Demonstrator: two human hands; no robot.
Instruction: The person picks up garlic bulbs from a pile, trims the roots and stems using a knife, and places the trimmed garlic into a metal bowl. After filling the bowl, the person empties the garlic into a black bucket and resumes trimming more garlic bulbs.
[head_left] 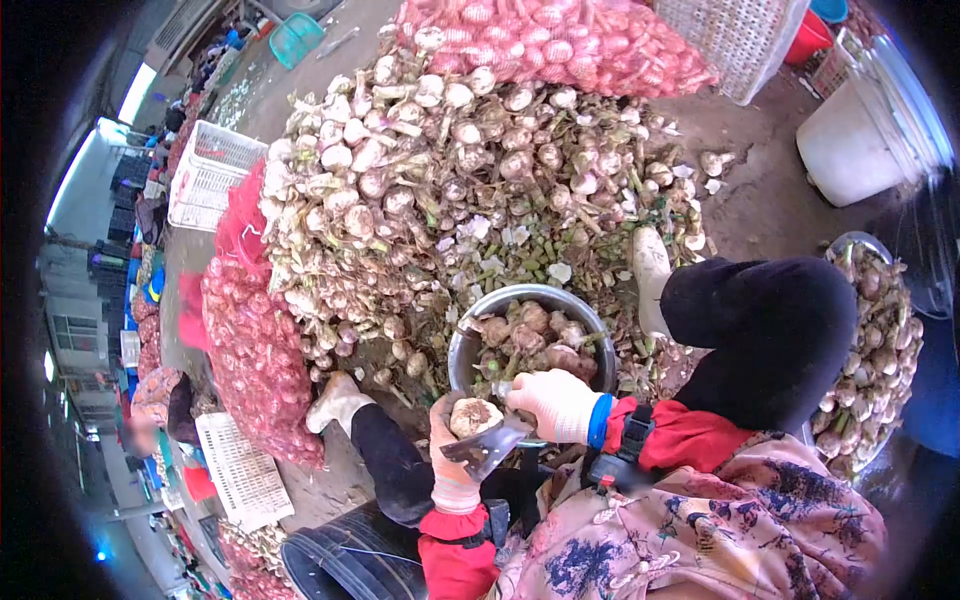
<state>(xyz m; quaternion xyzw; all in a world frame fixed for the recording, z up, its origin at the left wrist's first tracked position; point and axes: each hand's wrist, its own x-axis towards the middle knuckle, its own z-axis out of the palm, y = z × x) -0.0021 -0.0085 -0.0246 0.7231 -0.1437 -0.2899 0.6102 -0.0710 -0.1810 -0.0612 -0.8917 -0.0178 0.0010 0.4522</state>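
My left hand [445,455], in a pale glove, is closed around a garlic bulb [474,417] whose brownish underside faces up. My right hand [556,403], gloved as well with a blue cuff band, grips a knife [486,448]. Its wide metal blade lies across the near side of the bulb, right at its edge. Just beyond both hands stands a metal bowl [456,362] with several garlic bulbs [535,335] in it. Cut green stem pieces [490,268] and dry skins are scattered past the bowl.
A large heap of stemmed garlic [400,180] spreads ahead. Red mesh sacks [250,350] [560,45] border it at left and back. White crates [245,470] stand left, a white bucket [850,145] at right. A basin of garlic [870,350] sits beside my right leg. Another person [155,400] is at far left.
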